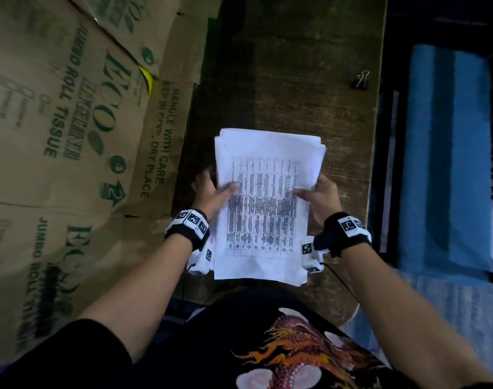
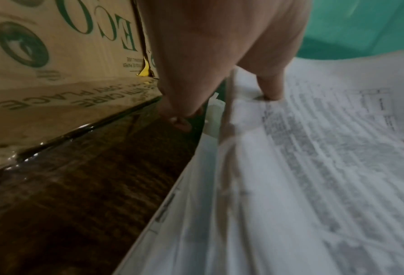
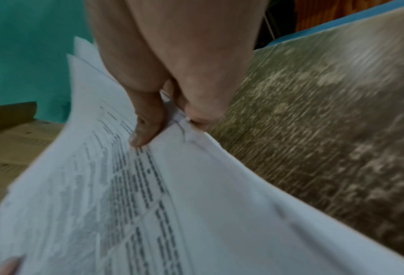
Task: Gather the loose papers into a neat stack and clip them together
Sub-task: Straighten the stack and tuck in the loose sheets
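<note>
A stack of white printed papers (image 1: 265, 203) is held above the dark wooden table (image 1: 290, 80), its far edges slightly fanned. My left hand (image 1: 211, 192) grips the stack's left edge, thumb on the top sheet and fingers under it. My right hand (image 1: 321, 196) pinches the right edge the same way. In the left wrist view the thumb presses the papers (image 2: 302, 167). In the right wrist view thumb and fingers pinch the papers (image 3: 172, 204) at their edge. A black binder clip (image 1: 361, 80) lies alone near the table's far right edge.
Large brown cardboard boxes (image 1: 71, 136) printed with green lettering stand along the table's left side. A blue cloth surface (image 1: 447, 153) lies beyond the table's right edge. A teal wall (image 3: 31, 55) shows behind the papers.
</note>
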{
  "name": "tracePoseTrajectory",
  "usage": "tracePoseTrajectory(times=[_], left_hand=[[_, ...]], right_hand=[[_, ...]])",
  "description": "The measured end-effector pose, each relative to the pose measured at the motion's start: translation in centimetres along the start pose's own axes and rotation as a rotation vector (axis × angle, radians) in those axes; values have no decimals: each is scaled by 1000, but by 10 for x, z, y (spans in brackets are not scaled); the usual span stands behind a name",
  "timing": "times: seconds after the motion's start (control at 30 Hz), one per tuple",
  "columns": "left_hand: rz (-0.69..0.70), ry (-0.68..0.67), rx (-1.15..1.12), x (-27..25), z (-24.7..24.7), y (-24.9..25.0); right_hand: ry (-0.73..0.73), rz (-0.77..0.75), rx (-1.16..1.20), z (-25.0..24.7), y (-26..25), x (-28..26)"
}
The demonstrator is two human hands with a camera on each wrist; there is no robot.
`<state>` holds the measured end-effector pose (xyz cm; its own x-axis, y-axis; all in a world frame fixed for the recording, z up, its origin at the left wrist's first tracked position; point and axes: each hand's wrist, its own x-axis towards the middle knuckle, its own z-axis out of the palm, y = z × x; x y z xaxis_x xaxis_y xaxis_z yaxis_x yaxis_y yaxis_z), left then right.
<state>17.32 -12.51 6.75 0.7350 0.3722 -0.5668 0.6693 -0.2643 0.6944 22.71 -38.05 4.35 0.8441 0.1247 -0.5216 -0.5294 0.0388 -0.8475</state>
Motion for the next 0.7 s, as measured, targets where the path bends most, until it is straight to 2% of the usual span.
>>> tracePoseTrajectory(times=[0.03,0.1,0.17,0.23,0.3,0.37,0.43,0.5,0.6,0.7], left_hand=[[-14,-75,-118,0,0,2],[-28,-150,-207,-4,2,12],[-4,-137,-231,-9,6,26],[121,-104,-225,-11,8,41],[276,4,-211,-16,5,58],[381,150,-292,-24,-3,76],[501,258,-406,-34,-12,92],[596,308,-494,-46,-21,103],[647,281,-535,-52,-32,101],[592,107,-548,-46,-38,85]], right_hand=[[1,-14,14,0,-2,-3],[15,-27,40,-1,-8,-7],[5,0,54,3,-15,-10],[-7,-14,-22,10,-29,-13],[5,-147,-166,20,-52,-20],[93,-349,-256,29,-79,-31],[183,-549,-200,39,-106,-49],[228,-669,-100,46,-122,-65],[241,-637,-68,48,-122,-76],[225,-563,-86,42,-111,-73]])
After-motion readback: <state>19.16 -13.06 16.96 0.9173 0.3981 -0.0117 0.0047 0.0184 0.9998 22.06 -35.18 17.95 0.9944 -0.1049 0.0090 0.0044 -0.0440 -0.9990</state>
